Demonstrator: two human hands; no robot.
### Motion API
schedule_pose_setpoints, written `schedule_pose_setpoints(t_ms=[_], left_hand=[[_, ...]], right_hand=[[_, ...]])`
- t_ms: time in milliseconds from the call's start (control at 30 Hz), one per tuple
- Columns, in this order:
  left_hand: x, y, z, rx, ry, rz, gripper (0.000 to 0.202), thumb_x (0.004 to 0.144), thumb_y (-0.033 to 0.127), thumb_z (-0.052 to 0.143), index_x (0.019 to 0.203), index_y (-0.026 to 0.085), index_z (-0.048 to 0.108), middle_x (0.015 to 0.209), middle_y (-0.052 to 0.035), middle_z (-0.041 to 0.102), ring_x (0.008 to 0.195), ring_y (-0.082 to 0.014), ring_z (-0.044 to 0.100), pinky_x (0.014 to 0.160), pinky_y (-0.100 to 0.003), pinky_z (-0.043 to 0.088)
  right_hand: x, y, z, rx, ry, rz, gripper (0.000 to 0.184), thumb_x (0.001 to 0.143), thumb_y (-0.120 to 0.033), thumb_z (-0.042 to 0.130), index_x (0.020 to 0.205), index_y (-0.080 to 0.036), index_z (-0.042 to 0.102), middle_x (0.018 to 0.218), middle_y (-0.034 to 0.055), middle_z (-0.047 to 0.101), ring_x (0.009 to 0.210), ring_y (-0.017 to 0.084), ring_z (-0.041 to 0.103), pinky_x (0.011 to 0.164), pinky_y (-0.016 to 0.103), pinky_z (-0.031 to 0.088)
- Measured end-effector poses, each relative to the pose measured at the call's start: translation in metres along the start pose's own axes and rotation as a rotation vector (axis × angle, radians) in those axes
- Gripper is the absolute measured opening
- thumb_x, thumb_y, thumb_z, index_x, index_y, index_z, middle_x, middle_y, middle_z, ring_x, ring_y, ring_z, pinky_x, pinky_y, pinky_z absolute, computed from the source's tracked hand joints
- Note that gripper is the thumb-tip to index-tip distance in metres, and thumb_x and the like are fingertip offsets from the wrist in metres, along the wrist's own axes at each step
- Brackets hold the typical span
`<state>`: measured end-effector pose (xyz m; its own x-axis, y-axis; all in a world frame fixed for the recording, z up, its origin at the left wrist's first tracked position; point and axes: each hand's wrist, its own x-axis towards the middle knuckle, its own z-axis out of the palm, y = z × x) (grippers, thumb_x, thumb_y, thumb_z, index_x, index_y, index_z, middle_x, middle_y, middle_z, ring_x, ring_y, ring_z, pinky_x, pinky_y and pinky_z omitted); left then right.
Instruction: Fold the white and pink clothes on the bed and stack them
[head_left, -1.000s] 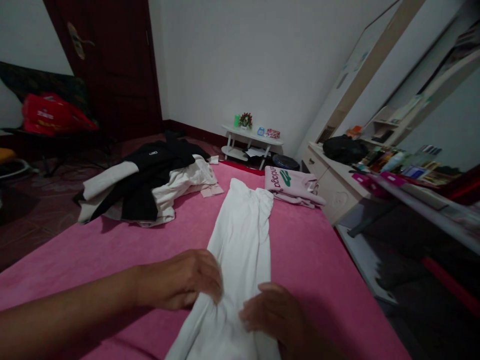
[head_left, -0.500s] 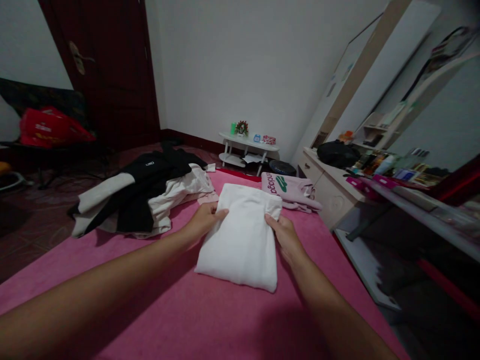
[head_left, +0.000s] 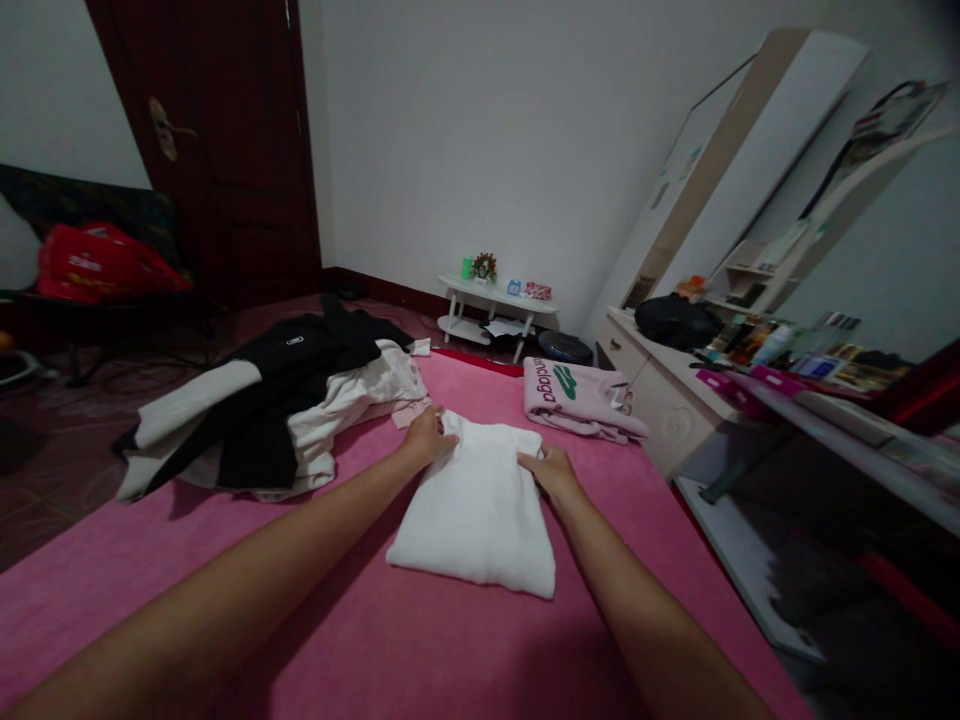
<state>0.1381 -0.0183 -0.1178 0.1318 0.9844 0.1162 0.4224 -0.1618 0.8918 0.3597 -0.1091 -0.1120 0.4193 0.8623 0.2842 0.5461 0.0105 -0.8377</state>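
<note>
A white folded garment (head_left: 480, 510) lies on the pink bed cover (head_left: 337, 620) in front of me. My left hand (head_left: 427, 438) pinches its far left corner, thumb on top and fingers beneath. At the far right corner, my right hand (head_left: 551, 472) grips the cloth the same way. Behind it to the right rests a folded pink garment (head_left: 574, 395) with dark lettering and a green print. To the left is a loose heap of clothes, with a black and white jacket (head_left: 300, 350) over a crumpled white garment (head_left: 360, 390).
A low white table (head_left: 495, 292) holding a plant and small items stands by the wall. Along the right runs a dresser (head_left: 660, 380) with a black bag (head_left: 675, 322) and several bottles. A red bag (head_left: 105, 265) sits on a chair at the left.
The far edge of the white garment has come down towards me and lies lower, with both hands still on its corners. The camera view has shifted slightly.
</note>
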Motion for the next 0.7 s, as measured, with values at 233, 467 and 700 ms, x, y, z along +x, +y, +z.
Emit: schedule_pose_setpoints(t_ms=[233,467,700], left_hand=[[0.016,0.105,-0.052,-0.430,0.052,0.511,0.071,0.066,0.018,0.074,0.129,0.015,0.042,0.080,0.0005,0.063,0.070,-0.0116,0.060,0.064,-0.021,0.046],[-0.025,0.103,-0.078,-0.124,0.072,0.812,0.045,0.081,0.023,0.063,0.123,0.015,0.051,0.110,-0.0091,0.065,0.094,-0.0180,0.062,0.077,-0.028,0.048],[-0.120,-0.001,-0.087,0.340,-0.472,0.893,0.028,0.077,0.008,0.053,0.097,0.021,0.067,0.100,-0.0063,0.068,0.093,-0.0190,0.061,0.090,-0.035,0.044]], right_hand=[[0.023,-0.106,-0.055,0.233,0.298,-0.322,0.031,0.073,-0.035,0.063,0.096,-0.014,0.062,0.086,0.0045,0.065,0.068,0.013,0.054,0.065,0.026,0.046],[-0.026,-0.107,-0.081,0.104,0.296,-0.437,0.019,0.069,-0.019,0.058,0.087,-0.017,0.061,0.088,0.0053,0.065,0.081,0.017,0.060,0.074,0.029,0.048],[-0.124,-0.014,-0.087,-0.332,-0.344,-0.322,0.028,0.070,-0.009,0.044,0.082,-0.022,0.066,0.109,0.0042,0.068,0.096,0.019,0.065,0.083,0.031,0.050]])
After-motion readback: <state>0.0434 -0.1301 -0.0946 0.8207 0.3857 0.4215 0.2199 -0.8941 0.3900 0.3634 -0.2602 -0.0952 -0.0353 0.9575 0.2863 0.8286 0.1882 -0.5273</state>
